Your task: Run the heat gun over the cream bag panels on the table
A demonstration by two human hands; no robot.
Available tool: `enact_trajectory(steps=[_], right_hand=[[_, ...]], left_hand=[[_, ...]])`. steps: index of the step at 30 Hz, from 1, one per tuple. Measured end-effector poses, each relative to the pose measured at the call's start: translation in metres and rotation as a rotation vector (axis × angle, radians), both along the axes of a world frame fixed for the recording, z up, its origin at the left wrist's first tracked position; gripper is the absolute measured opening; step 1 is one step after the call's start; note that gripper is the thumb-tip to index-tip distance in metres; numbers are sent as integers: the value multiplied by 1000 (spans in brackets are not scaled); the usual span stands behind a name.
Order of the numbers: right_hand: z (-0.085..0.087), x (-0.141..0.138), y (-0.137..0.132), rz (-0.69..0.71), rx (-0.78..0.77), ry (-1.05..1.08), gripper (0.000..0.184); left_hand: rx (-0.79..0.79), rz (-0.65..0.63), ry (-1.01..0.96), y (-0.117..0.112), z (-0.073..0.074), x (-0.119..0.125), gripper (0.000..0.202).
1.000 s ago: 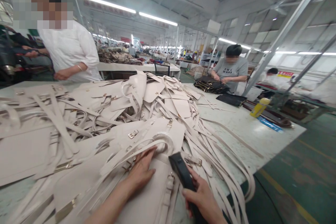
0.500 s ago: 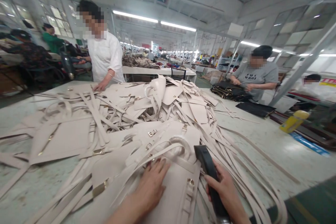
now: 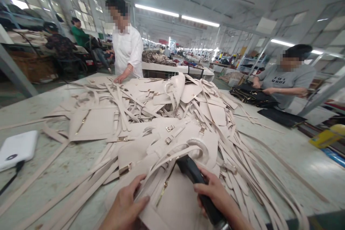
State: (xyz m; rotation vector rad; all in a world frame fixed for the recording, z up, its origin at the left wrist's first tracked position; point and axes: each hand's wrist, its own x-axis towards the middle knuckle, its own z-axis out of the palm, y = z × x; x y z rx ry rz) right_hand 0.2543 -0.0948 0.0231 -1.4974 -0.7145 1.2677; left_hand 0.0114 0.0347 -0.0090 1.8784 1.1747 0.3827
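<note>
In front of me lies a beige bag [image 3: 178,201] with a gold zipper on its face and a curved handle at its top. My left hand [image 3: 126,201] grips the bag's left edge, thumb on the near side; some fingers are hidden. My right hand [image 3: 212,194] is wrapped round a black hand-held tool [image 3: 194,172] with a flat, angled head and a silvery lower end. The tool's head is over the bag just below the handle, by the upper end of the zipper; I cannot tell whether it touches. Loose straps and gold buckles surround the bag.
A heap of beige bags [image 3: 151,97] fills the table's middle, with long straps [image 3: 269,176] trailing right. A white corded device [image 3: 18,147] lies left. Across the table, a person in white [image 3: 128,50] touches the heap; another in grey [image 3: 288,75] handles black bags [image 3: 250,95].
My left hand has moved from lying flat on the bag to its left edge. The tool has shifted left over the bag, where a zipper now shows. My view has turned left.
</note>
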Motion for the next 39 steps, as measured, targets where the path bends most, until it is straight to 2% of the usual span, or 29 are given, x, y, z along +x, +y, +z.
enact_trajectory(steps=[4, 7, 11, 16, 19, 22, 25, 28, 30, 32, 35, 39], right_hand=[[2, 6, 34, -7, 66, -58, 59], [9, 8, 43, -30, 123, -60, 58], [12, 7, 24, -26, 93, -37, 61], [0, 1, -18, 32, -20, 15, 71], [-7, 0, -23, 36, -30, 37, 72], [-11, 3, -3, 58, 23, 67, 68], [-15, 6, 31, 74, 85, 75, 62], [-15, 9, 58, -4, 148, 26, 61], [-11, 10, 63, -55, 175, -1, 62], [-5, 9, 53, -61, 166, -6, 63], [1, 5, 19, -8, 77, 8, 69], [-14, 1, -31, 7, 44, 35, 75]], left_hand=[[-104, -21, -190, -1, -9, 3, 47], [-169, -13, -273, 3, -8, 4, 46], [-196, 9, -319, 4, -8, 5, 41], [-245, 49, -372, 6, -12, 7, 39], [-273, 47, -406, 7, -15, 7, 40], [-311, 54, -433, 7, -16, 6, 40], [-360, 77, -488, 5, -16, 6, 40], [-407, 98, -534, 4, -15, 7, 39], [-422, 108, -553, 5, -15, 8, 38], [-439, 131, -567, 5, -14, 9, 37], [-480, 179, -583, 5, -12, 10, 39], [-569, 142, -622, 3, -3, 7, 36]])
